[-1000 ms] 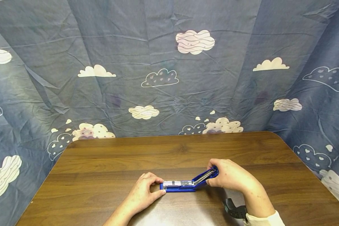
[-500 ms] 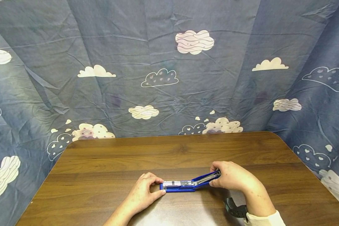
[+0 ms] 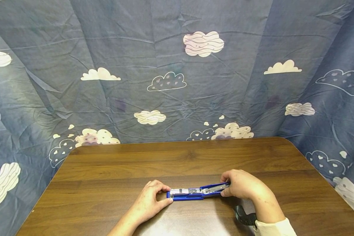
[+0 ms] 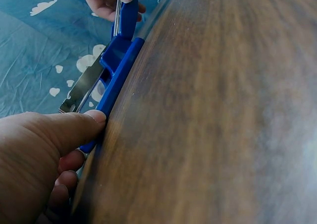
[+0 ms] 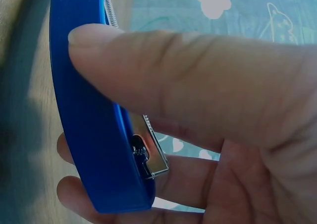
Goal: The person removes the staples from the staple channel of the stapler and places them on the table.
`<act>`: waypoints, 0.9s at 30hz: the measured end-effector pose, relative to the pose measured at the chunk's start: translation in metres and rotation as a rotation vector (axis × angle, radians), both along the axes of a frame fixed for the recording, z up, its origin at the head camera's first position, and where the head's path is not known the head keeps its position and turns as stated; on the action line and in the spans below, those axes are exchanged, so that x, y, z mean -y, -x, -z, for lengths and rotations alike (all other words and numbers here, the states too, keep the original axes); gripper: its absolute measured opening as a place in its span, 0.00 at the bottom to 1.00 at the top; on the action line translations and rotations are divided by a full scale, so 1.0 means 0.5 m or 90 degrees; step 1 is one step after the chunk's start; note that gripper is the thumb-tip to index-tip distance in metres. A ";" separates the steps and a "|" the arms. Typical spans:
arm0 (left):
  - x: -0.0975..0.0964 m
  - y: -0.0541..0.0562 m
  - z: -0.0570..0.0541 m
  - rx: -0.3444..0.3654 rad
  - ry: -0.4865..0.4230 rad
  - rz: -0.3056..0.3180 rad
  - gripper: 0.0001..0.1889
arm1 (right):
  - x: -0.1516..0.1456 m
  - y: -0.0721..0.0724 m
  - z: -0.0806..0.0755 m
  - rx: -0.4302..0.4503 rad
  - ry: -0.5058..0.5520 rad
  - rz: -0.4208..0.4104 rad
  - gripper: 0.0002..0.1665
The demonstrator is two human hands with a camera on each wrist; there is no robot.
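A blue stapler lies unfolded on the wooden table, its base (image 3: 188, 198) low and its metal staple magazine (image 3: 184, 191) exposed above. Its top cover (image 3: 214, 189) is swung far back to the right, inside facing up and slightly raised at the far end. My left hand (image 3: 148, 201) pinches the base's left end between thumb and fingers. With thumb on one side and fingers on the other, my right hand (image 3: 245, 185) grips the cover's free end. In the right wrist view a spring (image 5: 110, 6) shows along the cover (image 5: 89, 120).
The brown table (image 3: 121, 164) runs back to a blue-grey curtain (image 3: 129, 65) printed with clouds. A black strap-like band (image 3: 246, 216) is at the right wrist, beside a cream sleeve (image 3: 275, 227).
My right hand has moved slightly right and down, swinging the stapler's cover further back and lower, nearly in line with the base. The left hand stays on the base.
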State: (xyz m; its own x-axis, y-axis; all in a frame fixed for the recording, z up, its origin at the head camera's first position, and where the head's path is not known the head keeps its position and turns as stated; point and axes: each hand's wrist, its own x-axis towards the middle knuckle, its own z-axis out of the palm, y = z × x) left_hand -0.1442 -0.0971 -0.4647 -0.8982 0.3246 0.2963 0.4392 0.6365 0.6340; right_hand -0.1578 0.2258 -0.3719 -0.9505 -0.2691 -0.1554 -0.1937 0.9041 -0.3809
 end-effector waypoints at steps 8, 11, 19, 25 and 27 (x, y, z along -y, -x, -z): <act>0.000 0.001 -0.002 0.006 0.003 0.005 0.14 | 0.003 -0.001 -0.002 0.002 -0.004 0.009 0.17; 0.000 0.001 -0.001 0.004 0.005 0.004 0.14 | 0.004 -0.002 -0.002 0.005 -0.003 0.012 0.17; 0.000 0.002 0.002 -0.002 0.003 0.004 0.14 | 0.015 -0.004 -0.012 -0.043 0.027 -0.009 0.17; -0.001 0.001 0.004 -0.003 0.001 0.000 0.13 | 0.057 -0.009 -0.020 -0.148 0.081 -0.012 0.08; -0.001 0.001 0.005 -0.009 0.000 0.000 0.13 | 0.074 -0.013 -0.014 -0.163 0.096 -0.030 0.10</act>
